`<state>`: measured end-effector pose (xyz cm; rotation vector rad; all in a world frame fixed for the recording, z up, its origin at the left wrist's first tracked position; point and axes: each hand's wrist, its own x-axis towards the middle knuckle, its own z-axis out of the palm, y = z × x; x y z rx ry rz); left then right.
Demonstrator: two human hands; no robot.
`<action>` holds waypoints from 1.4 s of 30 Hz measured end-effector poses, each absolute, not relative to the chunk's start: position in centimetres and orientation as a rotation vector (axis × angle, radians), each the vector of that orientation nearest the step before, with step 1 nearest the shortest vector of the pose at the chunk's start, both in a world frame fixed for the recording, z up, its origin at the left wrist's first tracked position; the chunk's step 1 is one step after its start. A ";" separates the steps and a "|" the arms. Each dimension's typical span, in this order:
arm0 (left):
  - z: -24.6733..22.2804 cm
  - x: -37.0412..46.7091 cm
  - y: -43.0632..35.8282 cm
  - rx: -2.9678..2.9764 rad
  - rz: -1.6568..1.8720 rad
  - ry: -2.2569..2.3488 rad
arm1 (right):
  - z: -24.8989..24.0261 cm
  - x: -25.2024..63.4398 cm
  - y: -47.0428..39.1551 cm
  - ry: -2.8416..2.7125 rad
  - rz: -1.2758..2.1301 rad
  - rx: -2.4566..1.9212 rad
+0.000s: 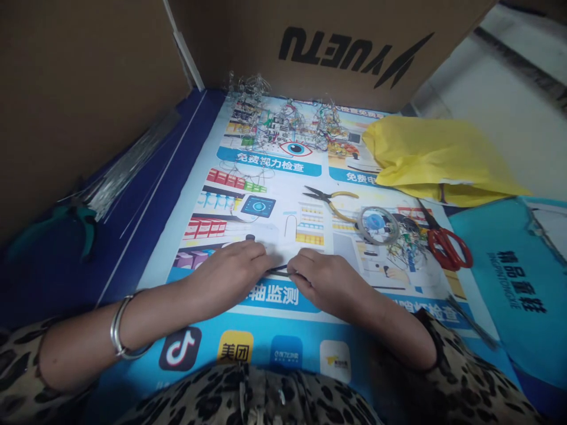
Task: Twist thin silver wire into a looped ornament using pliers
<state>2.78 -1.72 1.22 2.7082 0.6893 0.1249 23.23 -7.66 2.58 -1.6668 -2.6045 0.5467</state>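
Low over the printed sheet, my left hand (237,273) and my right hand (328,280) are close together with fingers pinched. A thin dark strand (279,270), perhaps wire, spans the small gap between them, and both hands grip it. Its ends are hidden by my fingers. Beyond my hands lie yellow-handled pliers (330,199), jaws apart. A roll of clear tape (377,225) touches their handle end. Red-handled scissors (445,242) rest further right, beside a small tangle of thin wire pieces (405,245).
Tangled fine wire shapes (287,121) lie at the back against a cardboard box (248,47). To the left are a bundle of straight wires (128,162) and teal-handled pliers (82,227). A yellow bag (434,153) and a turquoise bag (500,277) lie at right.
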 end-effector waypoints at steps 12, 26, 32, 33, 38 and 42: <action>2.6 1.6 -0.5 2.675 0.040 0.793 | 5.1 26.5 -6.7 -2.352 0.749 -1.858; 3.5 2.0 0.1 2.585 -0.294 0.824 | 3.7 25.8 -6.6 -2.394 0.837 -1.869; 3.6 2.3 0.2 2.559 -0.298 0.827 | 3.8 25.4 -6.6 -2.392 0.871 -1.826; 3.7 2.3 0.3 2.546 -0.300 0.823 | 3.9 25.5 -6.7 -2.388 0.870 -1.819; 4.0 2.1 0.6 2.491 -0.270 0.821 | 3.7 25.5 -6.6 -2.293 0.781 -1.840; 3.7 1.8 0.5 2.510 -0.227 0.849 | 3.3 25.0 -6.4 -2.283 0.802 -1.875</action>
